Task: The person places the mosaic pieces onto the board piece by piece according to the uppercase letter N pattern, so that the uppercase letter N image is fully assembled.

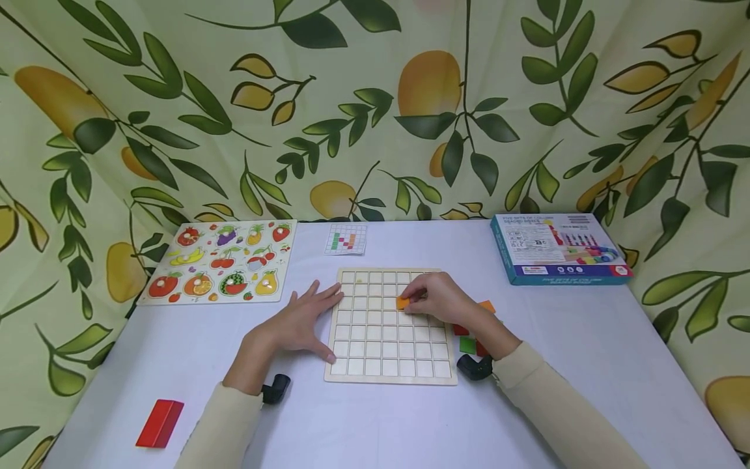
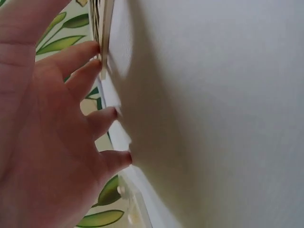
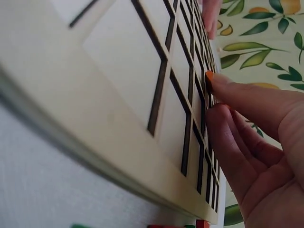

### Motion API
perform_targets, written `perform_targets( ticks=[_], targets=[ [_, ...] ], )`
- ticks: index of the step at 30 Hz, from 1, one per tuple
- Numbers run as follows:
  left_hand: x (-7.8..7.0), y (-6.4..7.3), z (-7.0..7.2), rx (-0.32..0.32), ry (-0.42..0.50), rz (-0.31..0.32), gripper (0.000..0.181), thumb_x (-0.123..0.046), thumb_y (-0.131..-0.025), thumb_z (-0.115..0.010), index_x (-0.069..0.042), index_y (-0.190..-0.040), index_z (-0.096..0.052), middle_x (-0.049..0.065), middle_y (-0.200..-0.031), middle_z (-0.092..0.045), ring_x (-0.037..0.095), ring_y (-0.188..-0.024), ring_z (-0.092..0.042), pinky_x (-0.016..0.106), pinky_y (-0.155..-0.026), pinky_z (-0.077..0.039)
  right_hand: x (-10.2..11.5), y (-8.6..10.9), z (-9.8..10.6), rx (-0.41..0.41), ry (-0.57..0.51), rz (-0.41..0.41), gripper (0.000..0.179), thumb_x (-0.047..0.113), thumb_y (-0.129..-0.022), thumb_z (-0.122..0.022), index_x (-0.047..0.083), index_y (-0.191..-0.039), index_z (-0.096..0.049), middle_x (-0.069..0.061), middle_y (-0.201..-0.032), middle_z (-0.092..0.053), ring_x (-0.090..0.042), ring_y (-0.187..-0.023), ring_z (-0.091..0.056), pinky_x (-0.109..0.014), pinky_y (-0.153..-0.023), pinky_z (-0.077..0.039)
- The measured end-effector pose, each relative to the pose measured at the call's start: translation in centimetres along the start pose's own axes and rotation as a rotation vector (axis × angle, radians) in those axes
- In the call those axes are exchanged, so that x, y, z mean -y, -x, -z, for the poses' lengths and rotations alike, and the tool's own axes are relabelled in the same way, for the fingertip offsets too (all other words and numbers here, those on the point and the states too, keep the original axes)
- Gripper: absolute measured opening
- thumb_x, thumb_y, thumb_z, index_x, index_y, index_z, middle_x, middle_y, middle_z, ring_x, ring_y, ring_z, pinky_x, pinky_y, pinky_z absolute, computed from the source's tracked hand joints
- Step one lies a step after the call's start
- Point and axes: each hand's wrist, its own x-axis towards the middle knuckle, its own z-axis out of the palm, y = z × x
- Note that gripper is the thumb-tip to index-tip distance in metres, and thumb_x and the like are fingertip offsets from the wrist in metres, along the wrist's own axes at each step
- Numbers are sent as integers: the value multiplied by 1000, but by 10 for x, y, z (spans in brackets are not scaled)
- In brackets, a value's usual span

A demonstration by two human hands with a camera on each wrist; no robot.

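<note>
A wooden grid board (image 1: 389, 378) with square recesses lies in the middle of the table. My right hand (image 1: 436, 298) pinches an orange square tile (image 1: 402, 303) over the board's upper right part; in the right wrist view the orange tile (image 3: 209, 76) shows at the thumb and fingertips, close to the grid. My left hand (image 1: 297, 324) is spread at the board's left edge, with thumb and fingertips touching the frame. Partly under my right forearm lie loose tiles, among them a green tile (image 1: 467, 344) and an orange tile (image 1: 487, 305).
A small pattern card (image 1: 346, 240) with coloured squares lies behind the board. At the back left is a fruit puzzle board (image 1: 217, 262); at the back right, a boxed game (image 1: 559, 249). A red block (image 1: 160, 423) sits at front left. Patterned cloth (image 1: 375, 130) hangs behind.
</note>
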Motion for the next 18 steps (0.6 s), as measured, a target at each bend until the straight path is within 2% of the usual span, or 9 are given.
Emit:
perform_targets(
  ticks=[8,18],
  targets=[
    [1,2,4,41,42,-6,123,-43,-58,-98,-21,-160,-34,-5,-173,-19,38,-163,-1,72,-126,-4,3,0,-2,-9,49,-43,17,12,-80,-87,11,-97,-82,-3,-99,-78,-9,-81,-64,-20,-73,-56],
    [2,0,-1,-3,19,4,124,-49,-56,-97,-22,-160,-36,-5,-173,-21,38,-163,-3,72,-126,-5,2,-5,-1,-16,80,-68,21,9,-78,-87,11,-99,-82,-3,-98,-77,-12,-82,-61,-21,-73,-54]
  ],
)
